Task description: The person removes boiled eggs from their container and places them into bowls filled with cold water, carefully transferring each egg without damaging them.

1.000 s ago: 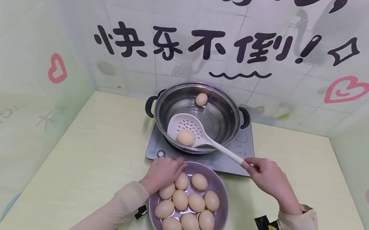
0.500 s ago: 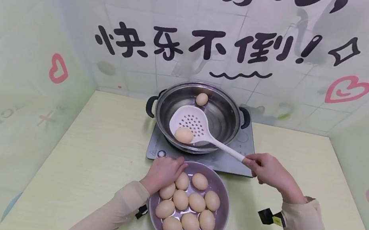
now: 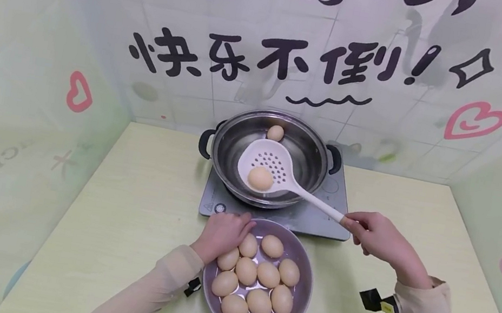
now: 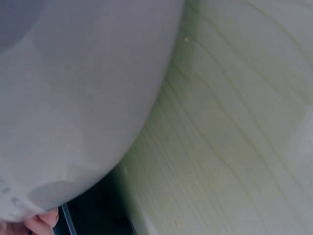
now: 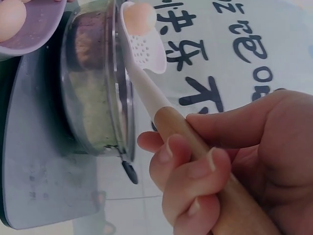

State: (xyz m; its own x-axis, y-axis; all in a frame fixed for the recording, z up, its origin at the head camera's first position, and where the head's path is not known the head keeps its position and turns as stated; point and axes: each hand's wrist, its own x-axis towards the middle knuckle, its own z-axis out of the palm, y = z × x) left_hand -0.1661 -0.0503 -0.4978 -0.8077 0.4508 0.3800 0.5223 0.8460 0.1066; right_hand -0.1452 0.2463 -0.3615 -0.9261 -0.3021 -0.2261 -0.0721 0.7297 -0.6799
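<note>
My right hand (image 3: 373, 236) grips the wooden handle (image 5: 178, 129) of a white perforated skimmer (image 3: 272, 157). The skimmer's head overlaps the steel pot (image 3: 310, 157) in the head view and bears one brown egg (image 3: 260, 179). Another egg (image 3: 276, 133) lies in the pot, towards its far wall. At the near side, my left hand (image 3: 223, 234) holds the far-left rim of a purple bowl (image 3: 302, 301) with several brown eggs in it. From the left wrist, the outside of the bowl (image 4: 93, 93) fills much of the view, with fingertips (image 4: 41, 223) at its lower edge.
The pot stands on a flat induction cooker (image 3: 320, 219), just beyond the bowl. Black handles (image 3: 205, 144) stick out at the pot's sides. The pale wooden table (image 3: 135, 204) meets a printed wall sheet (image 3: 174, 111) behind the pot.
The skimmer and its egg have shifted away from the pot's near rim and slightly right, the right hand moving right with them. My left hand and the bowl stay in place.
</note>
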